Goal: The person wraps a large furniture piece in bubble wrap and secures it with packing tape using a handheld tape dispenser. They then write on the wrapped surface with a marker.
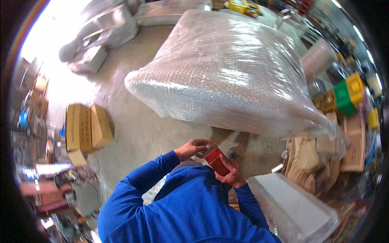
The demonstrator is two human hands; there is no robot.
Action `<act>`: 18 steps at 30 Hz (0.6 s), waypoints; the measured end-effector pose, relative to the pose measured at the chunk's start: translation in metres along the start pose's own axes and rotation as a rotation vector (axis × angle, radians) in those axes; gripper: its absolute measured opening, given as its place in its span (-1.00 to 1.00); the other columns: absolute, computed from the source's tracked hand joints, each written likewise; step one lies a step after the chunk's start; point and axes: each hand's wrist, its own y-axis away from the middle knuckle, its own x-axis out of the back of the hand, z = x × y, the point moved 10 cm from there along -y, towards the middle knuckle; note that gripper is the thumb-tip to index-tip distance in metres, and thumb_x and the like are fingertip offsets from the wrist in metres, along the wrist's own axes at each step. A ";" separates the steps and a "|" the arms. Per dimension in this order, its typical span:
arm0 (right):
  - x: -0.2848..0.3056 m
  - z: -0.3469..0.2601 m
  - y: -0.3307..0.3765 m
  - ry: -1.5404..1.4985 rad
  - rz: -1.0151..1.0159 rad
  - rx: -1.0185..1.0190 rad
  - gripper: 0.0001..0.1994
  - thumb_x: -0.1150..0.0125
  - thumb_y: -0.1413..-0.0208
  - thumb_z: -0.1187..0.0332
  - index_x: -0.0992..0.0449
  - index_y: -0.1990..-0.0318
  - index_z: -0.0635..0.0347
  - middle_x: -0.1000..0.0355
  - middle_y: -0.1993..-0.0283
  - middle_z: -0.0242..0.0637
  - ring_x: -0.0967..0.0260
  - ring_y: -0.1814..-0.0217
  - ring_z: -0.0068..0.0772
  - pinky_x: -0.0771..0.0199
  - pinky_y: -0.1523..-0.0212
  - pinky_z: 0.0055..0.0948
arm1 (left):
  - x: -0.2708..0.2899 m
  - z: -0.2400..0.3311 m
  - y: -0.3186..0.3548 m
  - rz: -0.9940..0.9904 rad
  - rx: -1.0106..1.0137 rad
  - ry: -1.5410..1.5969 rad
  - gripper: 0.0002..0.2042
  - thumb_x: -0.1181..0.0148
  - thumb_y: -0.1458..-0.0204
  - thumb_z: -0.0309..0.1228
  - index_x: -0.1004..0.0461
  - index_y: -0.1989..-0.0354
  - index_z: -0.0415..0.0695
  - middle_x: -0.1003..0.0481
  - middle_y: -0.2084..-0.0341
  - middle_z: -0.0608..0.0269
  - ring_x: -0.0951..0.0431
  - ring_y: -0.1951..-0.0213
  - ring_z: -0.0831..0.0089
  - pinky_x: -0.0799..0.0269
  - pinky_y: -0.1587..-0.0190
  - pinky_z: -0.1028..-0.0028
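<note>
In front of my body, my right hand grips a small, flat red packet, its thumb lying along the face. The packet is tilted, and its upper end looks greyish. Bent fingers of my left hand meet at that upper end; what they pinch, if anything, is too small to make out. Just beyond both hands rises a very large bundle in clear bubble wrap, shiny with stretched film.
Cardboard boxes stand on the concrete floor to the left. At my right lies a white panel in plastic, near brown padded cloth. Farther right are a bubble-wrap roll and a green-and-yellow bin. Wrapped furniture stands at far left.
</note>
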 end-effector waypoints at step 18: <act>-0.047 -0.025 -0.072 0.154 0.810 -0.226 -0.18 -0.37 0.15 0.24 -0.22 -0.34 0.26 -0.44 -0.09 0.11 -0.47 0.10 0.15 -0.56 0.16 -0.08 | -0.070 0.341 0.102 0.586 -1.590 -1.472 -0.69 -0.31 0.12 -0.48 -0.64 0.13 0.03 -0.48 0.22 0.17 -0.48 0.19 0.26 -0.40 0.17 0.23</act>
